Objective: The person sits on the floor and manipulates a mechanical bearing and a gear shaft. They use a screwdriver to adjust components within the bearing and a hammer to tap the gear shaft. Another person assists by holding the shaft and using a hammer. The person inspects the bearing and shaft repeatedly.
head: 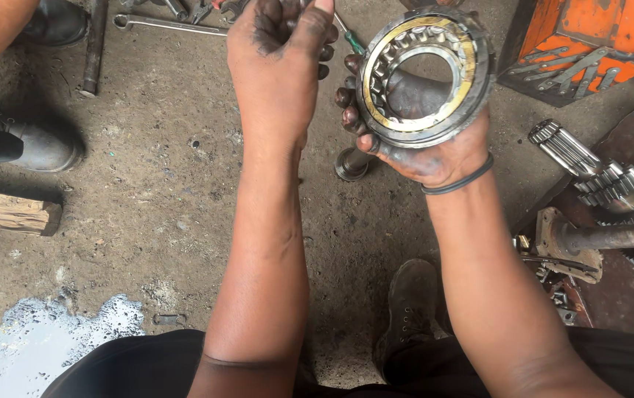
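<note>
My right hand cradles a large round roller bearing from below, its steel rollers and brass-coloured cage facing me. Greasy fingertips curl around the bearing's left rim. A dark band circles that wrist. My left hand is raised just left of the bearing, back toward me, fingers curled with blackened tips. Whether it pinches anything small is hidden. The two hands are close together, a narrow gap apart.
A geared shaft and a metal rod lie at the right. An orange metal box sits top right. A spanner lies at the top, a wooden block and another person's shoe at the left.
</note>
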